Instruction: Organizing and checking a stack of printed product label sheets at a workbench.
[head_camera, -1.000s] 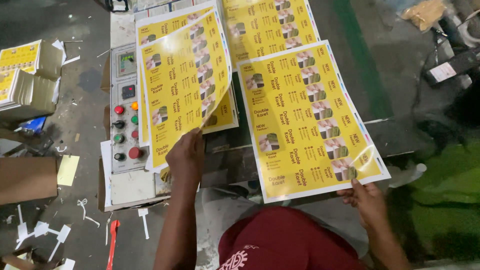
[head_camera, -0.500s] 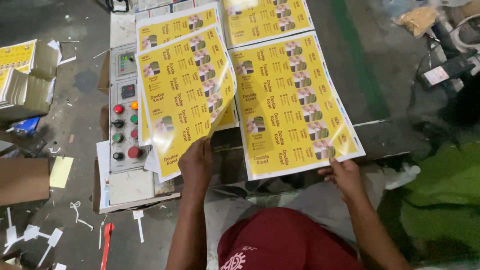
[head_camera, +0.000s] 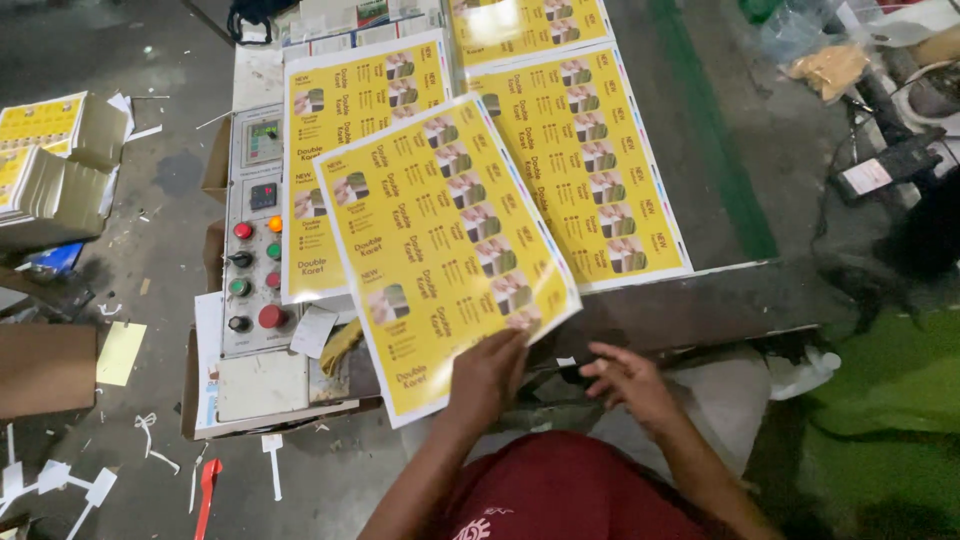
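Note:
My left hand (head_camera: 487, 374) grips the near edge of a yellow printed sheet (head_camera: 440, 240), held tilted above the machine table. My right hand (head_camera: 625, 378) hovers just right of it, fingers apart and empty, near the table's front edge. A second yellow sheet (head_camera: 590, 165) lies flat on the table to the right. Another yellow sheet (head_camera: 335, 110) lies underneath at the left, partly covered by the held one.
A grey control panel (head_camera: 252, 235) with red, green and black round buttons sits at the left of the table. A stack of yellow-printed cardboard (head_camera: 45, 160) stands on the floor far left. Paper scraps litter the floor. Cables and a bag lie at the upper right.
My right hand has let go of the right sheet, which now lies flat. My left hand has swung its sheet rightward toward the middle.

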